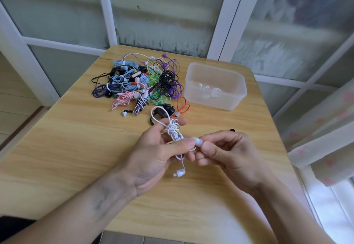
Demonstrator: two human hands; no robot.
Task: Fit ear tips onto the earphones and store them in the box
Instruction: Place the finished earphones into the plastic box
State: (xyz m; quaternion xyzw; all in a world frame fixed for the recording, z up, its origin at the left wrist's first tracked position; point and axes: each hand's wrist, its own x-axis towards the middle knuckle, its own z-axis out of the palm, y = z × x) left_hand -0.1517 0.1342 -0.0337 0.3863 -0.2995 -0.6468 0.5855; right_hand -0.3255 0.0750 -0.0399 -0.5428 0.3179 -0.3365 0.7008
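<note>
Above the table (76, 147), your left hand (153, 155) gripped the bundled white earphones (173, 128) while your right hand (228, 153), touching it, pinched one earbud (197, 141), the box (215, 85) standing well apart.

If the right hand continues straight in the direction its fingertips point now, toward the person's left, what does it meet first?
Most likely the left hand. The right hand pinches a white ear tip whose far side already sits against the left thumb, which holds the white earphones. Depth looks equal, so contact seems immediate.
</note>
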